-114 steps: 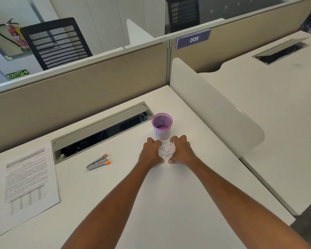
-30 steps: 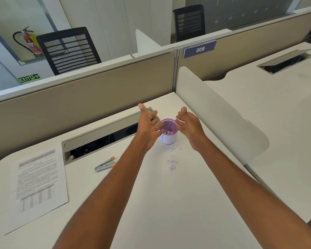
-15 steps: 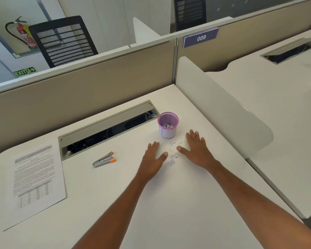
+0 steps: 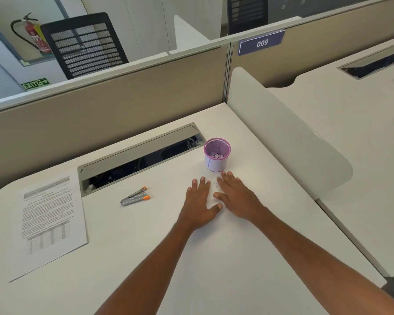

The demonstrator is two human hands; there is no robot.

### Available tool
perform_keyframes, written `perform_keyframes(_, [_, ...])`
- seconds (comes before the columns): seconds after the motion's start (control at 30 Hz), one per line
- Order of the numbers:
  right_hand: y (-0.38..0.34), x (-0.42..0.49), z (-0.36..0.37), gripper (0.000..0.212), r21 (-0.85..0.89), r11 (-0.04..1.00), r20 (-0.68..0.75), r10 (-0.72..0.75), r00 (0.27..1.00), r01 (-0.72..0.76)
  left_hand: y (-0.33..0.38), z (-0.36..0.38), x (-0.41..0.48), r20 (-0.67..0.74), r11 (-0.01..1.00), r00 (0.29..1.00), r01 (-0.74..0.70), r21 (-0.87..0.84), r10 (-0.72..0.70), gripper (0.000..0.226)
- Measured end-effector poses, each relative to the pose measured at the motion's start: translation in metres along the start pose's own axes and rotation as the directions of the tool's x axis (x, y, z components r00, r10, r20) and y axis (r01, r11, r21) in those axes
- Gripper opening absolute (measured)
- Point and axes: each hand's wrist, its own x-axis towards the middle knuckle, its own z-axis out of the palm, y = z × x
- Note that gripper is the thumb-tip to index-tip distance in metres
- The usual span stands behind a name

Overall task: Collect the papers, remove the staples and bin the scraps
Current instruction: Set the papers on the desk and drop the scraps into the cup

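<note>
Scraps (image 4: 216,184) of paper, just a few tiny bits, lie on the white desk (image 4: 214,258) in the small gap between my two hands. More white scraps sit inside the little purple mesh bin (image 4: 216,154), which stands upright just past my fingertips.

My left hand (image 4: 199,204) lies flat on the desk, palm down, fingers spread out. It holds nothing. My right hand (image 4: 237,198) lies flat too, palm down, fingers stretched out toward the bin. It holds nothing either. My two thumbs point at each other and are very near, but I cannot tell if they touch. The fingertips of my right hand are close to the bottom of the bin.

Off to the left of my hands is the staple remover (image 4: 135,196). It is grey with orange tips, and it lies on its side by itself, well apart from my hands.

Far over on the left side of the desk is a printed paper (image 4: 48,221). It lies flat, with lines of words and a small table near its bottom.

Behind the staple remover and the bin there is a long open cable slot (image 4: 141,159) in the desk, dark inside.
</note>
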Motion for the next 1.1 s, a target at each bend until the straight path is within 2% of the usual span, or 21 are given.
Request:
perform_keyframes(0.07, [-0.003,-0.006,0.002,0.066,-0.005,0.999,-0.019,-0.045,0.999,0.045,-0.001,0.001,-0.003,-0.009,0.999,1.000,-0.008,0.042,0.008,0.092])
perform_keyframes(0.2, [-0.007,-0.012,0.000,0.047,0.040,0.996,-0.121,-0.070,0.990,0.076,-0.001,0.000,-0.002,-0.021,0.997,1.000,-0.014,0.081,0.016,0.094])
perform_keyframes(0.33, [-0.012,-0.005,0.002,0.046,-0.030,0.998,-0.155,-0.065,0.986,0.061,-0.001,0.001,-0.002,-0.023,0.991,1.000,-0.012,0.134,0.015,0.095])
perform_keyframes(0.43, [-0.021,-0.010,0.003,0.056,-0.077,0.994,-0.124,-0.090,0.988,0.080,-0.001,0.001,-0.003,-0.026,0.988,1.000,-0.009,0.151,0.013,0.096])
perform_keyframes(0.63, [-0.021,-0.030,0.007,0.044,-0.071,0.989,-0.164,-0.139,0.977,0.129,0.003,-0.005,-0.010,-0.021,0.984,0.999,-0.020,0.177,0.025,0.087])
perform_keyframes(0.7, [-0.017,-0.035,0.005,0.045,0.014,0.997,-0.179,-0.078,0.981,0.081,0.006,-0.008,-0.012,-0.007,0.985,1.000,0.005,0.170,-0.004,0.082])
perform_keyframes(0.8, [-0.005,-0.039,0.002,0.060,0.098,0.992,-0.204,0.096,0.974,-0.077,0.012,-0.015,-0.012,0.007,0.983,0.998,0.060,0.172,-0.062,0.077])
perform_keyframes(0.9, [0.002,-0.041,-0.005,0.054,0.124,0.964,-0.088,0.246,0.965,-0.235,0.018,-0.019,-0.009,0.004,0.979,0.997,0.070,0.194,-0.072,0.075])
perform_keyframes(1.0, [-0.003,-0.039,-0.009,0.063,0.141,0.948,0.022,0.286,0.958,-0.287,0.024,-0.024,-0.005,-0.012,0.965,0.999,0.054,0.257,-0.053,0.077])
perform_keyframes(1.1, [-0.013,-0.033,-0.004,0.063,0.214,0.935,0.004,0.287,0.958,-0.281,0.026,-0.033,0.006,-0.013,0.946,0.999,0.045,0.321,-0.043,0.088])
